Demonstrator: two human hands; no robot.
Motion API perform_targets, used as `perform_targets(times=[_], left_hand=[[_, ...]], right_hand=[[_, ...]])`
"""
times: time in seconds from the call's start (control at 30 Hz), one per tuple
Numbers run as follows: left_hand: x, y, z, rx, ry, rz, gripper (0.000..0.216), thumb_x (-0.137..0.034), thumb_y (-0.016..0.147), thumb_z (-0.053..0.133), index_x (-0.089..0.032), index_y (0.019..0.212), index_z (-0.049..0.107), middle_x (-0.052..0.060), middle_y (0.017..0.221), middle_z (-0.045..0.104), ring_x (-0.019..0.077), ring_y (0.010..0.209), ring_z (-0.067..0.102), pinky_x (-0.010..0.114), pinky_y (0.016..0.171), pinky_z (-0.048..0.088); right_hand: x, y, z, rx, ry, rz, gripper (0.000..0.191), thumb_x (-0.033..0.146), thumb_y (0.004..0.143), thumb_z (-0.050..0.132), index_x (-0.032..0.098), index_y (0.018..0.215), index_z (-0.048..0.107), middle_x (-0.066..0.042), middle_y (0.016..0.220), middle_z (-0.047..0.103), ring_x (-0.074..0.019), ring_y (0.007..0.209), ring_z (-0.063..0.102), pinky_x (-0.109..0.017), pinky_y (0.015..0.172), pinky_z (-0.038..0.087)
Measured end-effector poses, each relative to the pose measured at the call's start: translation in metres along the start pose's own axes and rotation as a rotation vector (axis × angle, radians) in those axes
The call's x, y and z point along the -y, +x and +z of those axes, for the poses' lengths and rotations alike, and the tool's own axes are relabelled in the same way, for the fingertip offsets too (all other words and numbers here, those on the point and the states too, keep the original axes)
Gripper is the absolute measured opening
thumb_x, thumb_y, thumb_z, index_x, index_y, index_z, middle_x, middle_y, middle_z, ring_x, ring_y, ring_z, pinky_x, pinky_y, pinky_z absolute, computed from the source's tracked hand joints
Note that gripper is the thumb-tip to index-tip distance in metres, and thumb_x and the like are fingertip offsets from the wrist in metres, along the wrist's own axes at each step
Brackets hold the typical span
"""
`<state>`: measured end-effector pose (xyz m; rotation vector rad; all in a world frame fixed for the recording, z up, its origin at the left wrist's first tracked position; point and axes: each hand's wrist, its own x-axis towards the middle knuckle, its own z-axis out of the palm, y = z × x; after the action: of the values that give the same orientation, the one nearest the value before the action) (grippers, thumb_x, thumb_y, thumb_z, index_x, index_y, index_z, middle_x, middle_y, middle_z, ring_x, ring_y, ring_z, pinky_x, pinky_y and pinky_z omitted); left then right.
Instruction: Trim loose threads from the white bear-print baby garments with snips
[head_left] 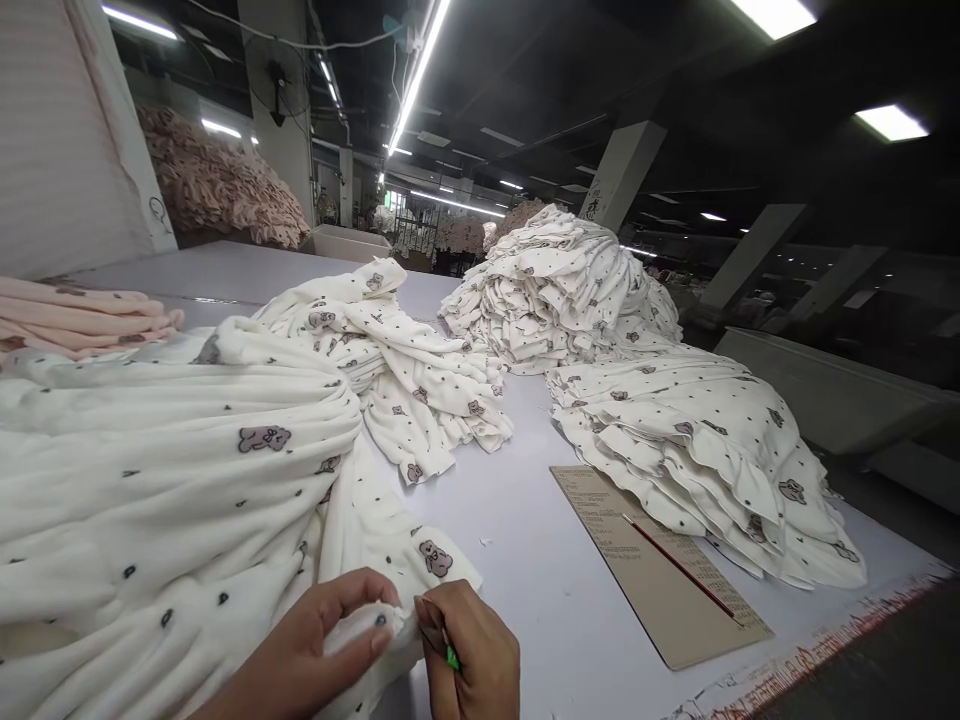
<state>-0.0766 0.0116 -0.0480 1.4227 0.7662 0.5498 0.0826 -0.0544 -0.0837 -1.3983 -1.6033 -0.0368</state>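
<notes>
White fabric printed with bears and dots lies gathered in a large heap at the left and front of the table. My left hand is closed on a folded edge of this cloth, thumb and fingers pinching it near a dark dot. Right beside it, my right hand is closed, its fingertips at the same cloth edge. A small tool with a bright green part shows between the fingers of the right hand; most of it is hidden, so its kind is unclear.
A brown sheet of cardboard with writing lies to the right, a dark red pencil on it. Stacked white printed cloth and a taller pile stand behind. Pink cloth lies at far left. The table edge runs along the right.
</notes>
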Motion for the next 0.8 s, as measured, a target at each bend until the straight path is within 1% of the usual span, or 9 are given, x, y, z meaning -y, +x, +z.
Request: perform_targets(times=[0.07, 0.17, 0.37, 0.47, 0.57, 0.63, 0.7, 0.77, 0.8], left_hand=[[-0.003, -0.002, 0.005, -0.065, 0.089, 0.115, 0.023, -0.032, 0.071, 0.067, -0.025, 0.093, 0.068, -0.001, 0.085, 0.065, 0.0196, 0.088, 0.057, 0.024, 0.081, 0.041], [-0.005, -0.004, 0.013, -0.087, 0.177, 0.247, 0.013, -0.033, 0.077, 0.058, -0.024, 0.078, 0.068, 0.000, 0.076, 0.062, 0.0184, 0.076, 0.058, 0.023, 0.072, 0.043], [0.000, -0.007, 0.020, -0.100, 0.220, 0.184, 0.021, -0.040, 0.077, 0.058, -0.023, 0.069, 0.067, -0.001, 0.062, 0.063, 0.0198, 0.067, 0.057, 0.022, 0.063, 0.043], [0.002, -0.007, 0.019, -0.078, 0.136, 0.153, 0.023, -0.044, 0.081, 0.057, -0.023, 0.080, 0.066, -0.001, 0.070, 0.064, 0.0198, 0.074, 0.057, 0.022, 0.068, 0.043], [0.006, -0.005, 0.016, -0.016, 0.000, 0.094, 0.028, -0.048, 0.083, 0.056, -0.021, 0.079, 0.063, -0.001, 0.075, 0.061, 0.0175, 0.074, 0.052, 0.021, 0.069, 0.042], [0.008, -0.004, 0.015, -0.008, -0.040, 0.060, 0.030, -0.049, 0.083, 0.056, -0.020, 0.077, 0.061, -0.002, 0.073, 0.059, 0.0158, 0.072, 0.050, 0.021, 0.067, 0.040], [0.010, -0.004, 0.012, -0.017, -0.072, 0.028, 0.031, -0.050, 0.083, 0.056, -0.020, 0.078, 0.060, -0.003, 0.072, 0.058, 0.0147, 0.070, 0.049, 0.020, 0.065, 0.040], [0.011, -0.003, 0.011, -0.023, -0.109, 0.004, 0.031, -0.051, 0.083, 0.057, -0.020, 0.078, 0.059, -0.003, 0.070, 0.056, 0.0137, 0.068, 0.047, 0.020, 0.063, 0.040], [0.011, -0.003, 0.010, -0.023, -0.123, 0.001, 0.032, -0.051, 0.083, 0.057, -0.020, 0.077, 0.059, -0.003, 0.069, 0.056, 0.0134, 0.067, 0.047, 0.020, 0.063, 0.040]], right_hand=[[0.001, 0.001, -0.002, 0.020, -0.019, -0.044, 0.012, 0.017, 0.081, 0.044, 0.023, 0.073, 0.051, 0.001, 0.060, 0.056, -0.0129, 0.049, 0.050, -0.023, 0.047, 0.031], [0.003, 0.005, -0.008, 0.048, -0.066, -0.135, 0.014, 0.016, 0.082, 0.043, 0.023, 0.073, 0.051, 0.002, 0.060, 0.057, -0.0128, 0.048, 0.049, -0.025, 0.047, 0.028], [0.007, 0.011, -0.020, 0.051, -0.113, -0.148, 0.016, 0.014, 0.081, 0.039, 0.022, 0.078, 0.052, 0.000, 0.065, 0.060, -0.0148, 0.051, 0.048, -0.028, 0.050, 0.025], [0.008, 0.010, -0.020, 0.047, -0.112, -0.064, 0.016, 0.012, 0.081, 0.040, 0.021, 0.077, 0.052, 0.000, 0.066, 0.060, -0.0150, 0.051, 0.047, -0.027, 0.050, 0.027], [0.010, 0.009, -0.015, 0.060, -0.061, 0.072, 0.019, 0.016, 0.087, 0.041, 0.022, 0.070, 0.050, 0.002, 0.061, 0.053, -0.0139, 0.051, 0.048, -0.023, 0.049, 0.032], [0.012, 0.007, -0.011, 0.047, 0.042, 0.243, 0.021, 0.026, 0.092, 0.043, 0.022, 0.073, 0.051, 0.002, 0.063, 0.053, -0.0137, 0.056, 0.053, -0.021, 0.051, 0.038], [0.015, 0.004, -0.007, -0.014, 0.169, 0.404, 0.019, 0.039, 0.092, 0.047, 0.022, 0.089, 0.055, 0.000, 0.073, 0.058, -0.0147, 0.065, 0.057, -0.020, 0.058, 0.043], [0.019, -0.002, -0.004, -0.083, 0.255, 0.464, 0.030, 0.050, 0.089, 0.048, 0.024, 0.100, 0.056, 0.000, 0.080, 0.061, -0.0155, 0.069, 0.059, -0.020, 0.063, 0.045], [0.021, -0.006, -0.002, -0.092, 0.275, 0.454, 0.035, 0.056, 0.088, 0.045, 0.025, 0.097, 0.058, 0.000, 0.078, 0.062, -0.0155, 0.067, 0.059, -0.020, 0.062, 0.045]])
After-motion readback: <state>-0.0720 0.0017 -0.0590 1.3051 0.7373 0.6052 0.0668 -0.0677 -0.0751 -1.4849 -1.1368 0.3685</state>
